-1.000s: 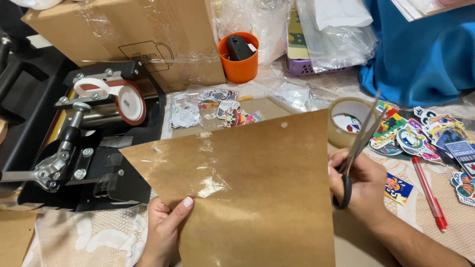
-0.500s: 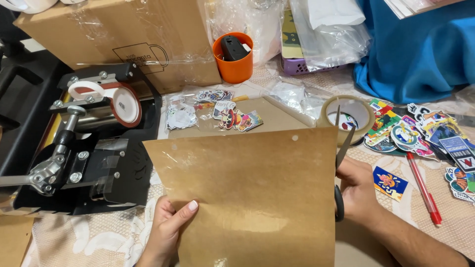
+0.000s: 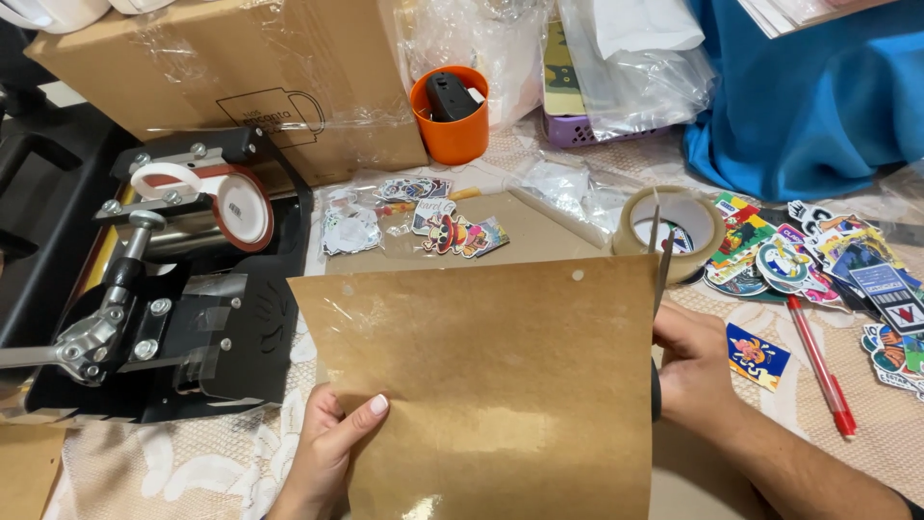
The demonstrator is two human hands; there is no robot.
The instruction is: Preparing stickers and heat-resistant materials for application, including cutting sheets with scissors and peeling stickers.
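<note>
1. I see the brown sheet point(image 3: 491, 385) held up over the near edge of the table point(image 3: 241, 462), covering most of the near middle. Risk: it is pinched at one point only, so it may sag or swing and the cut line may drift.
2. My left hand point(image 3: 322, 457) grips the sheet's lower left edge, thumb on its face.
3. My right hand point(image 3: 695, 371) is clenched on the scissors point(image 3: 658, 289) at the sheet's right edge, blades upright. Risk: the blades stand near the tape roll point(image 3: 674, 217) and could catch it.
</note>
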